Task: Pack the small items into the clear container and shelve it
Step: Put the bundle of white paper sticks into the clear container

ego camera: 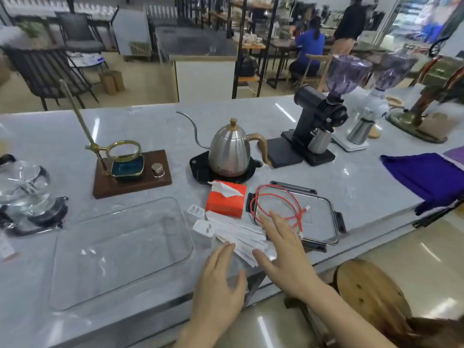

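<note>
An empty clear container point(120, 249) lies on the grey counter at the near left. Its lid point(326, 212), clear with dark clips, lies to the right with a coiled red cable point(276, 197) on it. Between them are white paper sachets point(241, 234), two white charger plugs point(203, 228), and an orange tissue box point(226, 200). My left hand point(218, 285) hovers with straight fingers just before the sachets. My right hand point(283, 247) reaches flat over the sachets' right end and the lid's near-left corner. Neither hand holds anything.
A steel kettle point(231, 149) on a black base stands behind the tissue box. A wooden dripper stand point(130, 172) is at the left, glass servers point(22, 192) at the far left. Grinders point(319, 126) and a purple cloth point(424, 177) lie to the right. A wooden stool point(371, 295) stands below the counter edge.
</note>
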`<action>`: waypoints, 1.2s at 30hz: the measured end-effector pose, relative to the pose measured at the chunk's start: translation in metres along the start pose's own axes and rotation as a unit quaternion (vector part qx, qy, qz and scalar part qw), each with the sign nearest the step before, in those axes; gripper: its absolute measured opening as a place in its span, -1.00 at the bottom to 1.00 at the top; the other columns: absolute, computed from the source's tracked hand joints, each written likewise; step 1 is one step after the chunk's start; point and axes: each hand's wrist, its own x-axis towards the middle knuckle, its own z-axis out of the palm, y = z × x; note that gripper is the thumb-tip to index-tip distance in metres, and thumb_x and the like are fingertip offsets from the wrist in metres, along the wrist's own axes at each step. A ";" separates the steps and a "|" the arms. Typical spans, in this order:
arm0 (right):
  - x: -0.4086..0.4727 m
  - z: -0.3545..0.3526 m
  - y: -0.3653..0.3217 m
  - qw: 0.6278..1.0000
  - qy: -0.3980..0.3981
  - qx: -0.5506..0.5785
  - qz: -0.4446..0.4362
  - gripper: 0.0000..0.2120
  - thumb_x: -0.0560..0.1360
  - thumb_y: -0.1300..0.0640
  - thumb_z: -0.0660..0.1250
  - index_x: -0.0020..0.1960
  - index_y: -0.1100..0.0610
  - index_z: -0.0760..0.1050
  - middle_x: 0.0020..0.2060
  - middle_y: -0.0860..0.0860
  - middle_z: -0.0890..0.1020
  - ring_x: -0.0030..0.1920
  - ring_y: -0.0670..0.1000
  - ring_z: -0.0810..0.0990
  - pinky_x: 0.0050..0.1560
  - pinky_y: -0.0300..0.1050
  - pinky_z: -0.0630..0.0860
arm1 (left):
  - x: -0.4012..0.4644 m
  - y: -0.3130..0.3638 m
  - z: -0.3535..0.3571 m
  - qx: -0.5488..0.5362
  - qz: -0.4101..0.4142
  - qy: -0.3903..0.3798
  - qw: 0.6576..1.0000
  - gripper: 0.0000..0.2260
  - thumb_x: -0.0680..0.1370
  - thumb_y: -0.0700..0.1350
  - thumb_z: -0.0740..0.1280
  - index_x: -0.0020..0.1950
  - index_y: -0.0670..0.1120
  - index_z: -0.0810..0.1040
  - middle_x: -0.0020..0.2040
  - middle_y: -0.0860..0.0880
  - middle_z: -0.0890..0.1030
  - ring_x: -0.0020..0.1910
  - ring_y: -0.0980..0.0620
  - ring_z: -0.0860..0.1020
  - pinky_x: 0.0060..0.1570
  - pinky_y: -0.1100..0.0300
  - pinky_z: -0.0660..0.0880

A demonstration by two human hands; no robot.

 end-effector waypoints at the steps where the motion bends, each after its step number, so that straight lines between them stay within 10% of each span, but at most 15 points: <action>1: 0.000 0.004 0.000 1.000 0.002 0.014 -0.003 -0.32 0.50 -0.13 0.24 0.57 -0.05 0.13 0.50 -0.15 0.10 0.57 -0.02 0.06 0.52 0.01 0.05 | 0.000 -0.006 0.005 -0.010 -0.007 -0.001 1.000 -0.52 0.52 0.02 0.37 0.44 0.04 0.44 0.39 0.26 0.38 0.36 0.54 0.14 0.36 0.52 0.13; 16: 0.029 0.046 0.029 0.997 -0.065 0.026 0.020 -0.28 0.31 -0.19 0.31 0.40 0.10 0.39 0.27 0.01 0.50 0.28 0.10 0.48 0.24 0.03 0.45 | 0.024 -0.018 0.033 0.037 -0.117 0.021 0.992 -0.63 0.48 -0.07 0.36 0.29 -0.03 0.55 0.23 0.19 0.50 0.26 0.22 0.45 0.22 0.62 0.15; 36: 0.081 0.069 0.036 0.985 -0.149 -0.085 -0.032 -0.41 0.23 -0.28 0.29 0.09 0.11 0.51 0.01 0.03 0.52 0.05 0.14 0.50 0.04 0.01 0.36 | 0.036 -0.040 0.064 0.123 -0.115 0.129 0.977 -0.74 0.46 -0.08 0.36 0.14 0.03 0.65 0.14 0.19 0.57 0.14 0.16 0.49 0.18 0.37 0.29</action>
